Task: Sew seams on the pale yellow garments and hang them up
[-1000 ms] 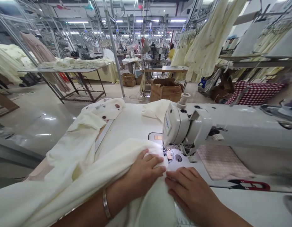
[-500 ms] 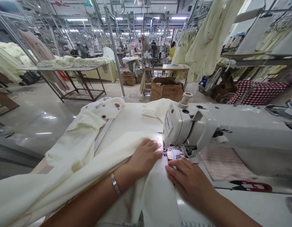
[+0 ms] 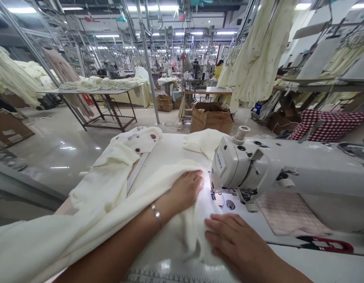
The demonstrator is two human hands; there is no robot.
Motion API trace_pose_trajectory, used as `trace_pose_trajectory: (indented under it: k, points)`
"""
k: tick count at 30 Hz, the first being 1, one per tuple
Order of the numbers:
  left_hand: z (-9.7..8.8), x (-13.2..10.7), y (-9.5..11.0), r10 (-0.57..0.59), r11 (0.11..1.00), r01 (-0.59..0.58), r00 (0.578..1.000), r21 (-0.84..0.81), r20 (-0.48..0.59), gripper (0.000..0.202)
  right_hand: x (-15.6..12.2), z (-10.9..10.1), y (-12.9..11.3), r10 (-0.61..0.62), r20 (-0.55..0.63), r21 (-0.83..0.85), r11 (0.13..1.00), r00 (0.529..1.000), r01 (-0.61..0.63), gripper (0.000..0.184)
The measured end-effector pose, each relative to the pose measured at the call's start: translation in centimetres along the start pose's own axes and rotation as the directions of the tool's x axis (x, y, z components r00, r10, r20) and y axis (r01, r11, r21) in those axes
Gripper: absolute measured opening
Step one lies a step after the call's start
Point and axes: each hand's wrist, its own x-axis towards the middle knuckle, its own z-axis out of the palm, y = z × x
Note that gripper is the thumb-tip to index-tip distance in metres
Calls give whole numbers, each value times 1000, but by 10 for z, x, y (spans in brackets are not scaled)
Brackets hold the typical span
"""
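A length of cream fabric [image 3: 170, 173] runs from the lower left up to the white sewing machine [image 3: 237, 169], passing at the presser foot [image 3: 213, 195]. My left hand [image 3: 186, 190], a bracelet [image 3: 156, 211] at its wrist, lies on this fabric just left of the needle area, with curled fingers bunching the cloth. In front of the machine, my right hand [image 3: 229, 237] rests with stretched fingers along the fabric's right edge. Its fingertips touch the cloth; the thumb is hidden.
Right of the machine's needle lies a pinkish checked cloth [image 3: 291, 212], with red-handled thread snips [image 3: 326, 243] nearby. A ruler scale [image 3: 164, 276] marks the front edge. Spotted fabric [image 3: 140, 138] is piled at the back left. A cardboard box [image 3: 211, 118] stands beyond the table.
The view has shifted, so the machine sits lower and farther right. My right hand has drawn back from the presser foot toward me. My left hand's fingers have curled more on the fabric.
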Motion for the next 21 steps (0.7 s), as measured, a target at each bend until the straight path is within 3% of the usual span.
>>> trace_pose_trajectory:
  k: [3,6,10,13,15,19,21]
  points:
    - [-1,22,-17,-19,1000,19,1000,-7,-1,20,6,4,8,42,8,72,996,999,-43,28]
    - [-10,25,-17,-56,998,56,998,-14,1,21,12,3,8,68,31,163,984,997,-72,30]
    - [-33,-23,14,-128,991,128,992,-34,0,33,15,2,2,126,135,164,975,983,-148,20]
    - [-38,-75,44,-125,989,127,992,-75,29,51,11,2,-1,120,184,127,981,976,-145,34]
    - [-34,-100,57,-116,992,117,993,-40,20,48,8,2,-3,99,207,93,988,973,-120,45]
    - [-30,-109,64,-87,995,93,987,43,-137,13,2,4,-6,68,221,15,997,973,-73,61]
    - [-35,-99,65,-99,994,107,975,30,-198,11,1,5,-9,70,202,-12,998,977,-69,65]
